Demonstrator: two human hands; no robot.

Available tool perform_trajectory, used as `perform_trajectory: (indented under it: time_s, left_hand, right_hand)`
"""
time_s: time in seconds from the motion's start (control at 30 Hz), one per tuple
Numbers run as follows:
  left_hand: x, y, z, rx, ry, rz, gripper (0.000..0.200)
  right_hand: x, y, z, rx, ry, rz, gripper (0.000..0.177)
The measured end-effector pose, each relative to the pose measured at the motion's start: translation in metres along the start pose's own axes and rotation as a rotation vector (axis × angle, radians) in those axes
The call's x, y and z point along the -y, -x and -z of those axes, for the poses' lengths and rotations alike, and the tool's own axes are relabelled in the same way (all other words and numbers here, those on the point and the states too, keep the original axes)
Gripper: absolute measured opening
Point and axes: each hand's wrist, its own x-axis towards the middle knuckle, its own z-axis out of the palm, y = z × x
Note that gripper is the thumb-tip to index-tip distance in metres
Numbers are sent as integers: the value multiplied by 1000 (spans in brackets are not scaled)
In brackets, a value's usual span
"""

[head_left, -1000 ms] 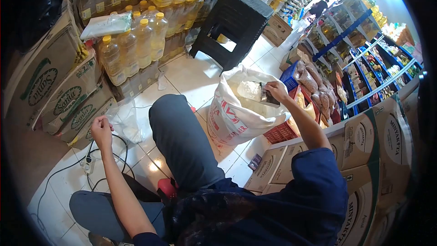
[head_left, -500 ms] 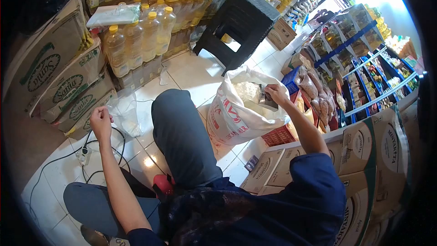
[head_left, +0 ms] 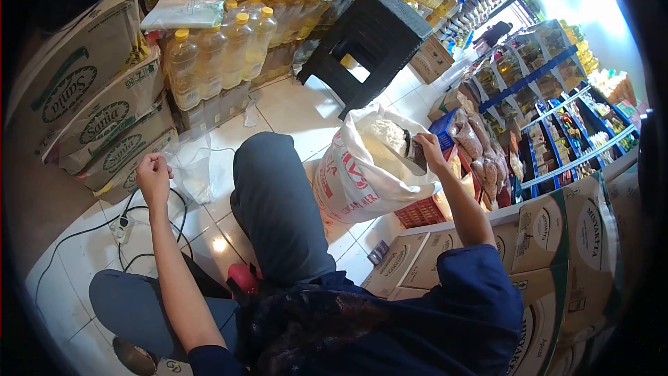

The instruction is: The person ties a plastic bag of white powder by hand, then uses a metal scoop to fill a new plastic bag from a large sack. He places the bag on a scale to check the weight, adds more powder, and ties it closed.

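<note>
My left hand is closed in a pinch at the upper edge of a clear plastic bag, which hangs down with a little white content at its bottom. My right hand grips a dark scoop over the mouth of a large white sack with red print. White powder heaps up at the scoop's far side, inside the sack's opening. The sack stands upright on the tiles beyond my raised knee, its rim rolled loosely open.
Oil bottles and stacked cartons stand to the left. A black stool is behind the sack. A red crate and cartons line the right. A power strip with cables lies on the floor. Far back is a person.
My right hand and the scoop have shifted slightly within the sack's mouth, and more white powder shows beside the scoop. My left hand stays at the bag. The view has shifted a little.
</note>
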Motion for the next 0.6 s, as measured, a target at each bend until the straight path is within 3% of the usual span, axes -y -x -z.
perform_trajectory:
  time_s: [0.27,0.6]
  left_hand:
    - [-2,-1,-1,5,-19,-5,11]
    - [17,-7,4,-107,91,-25,9]
  right_hand:
    - [64,-6,0,-188,-246,49,26]
    - [214,-42,-64,39,-265,307,22]
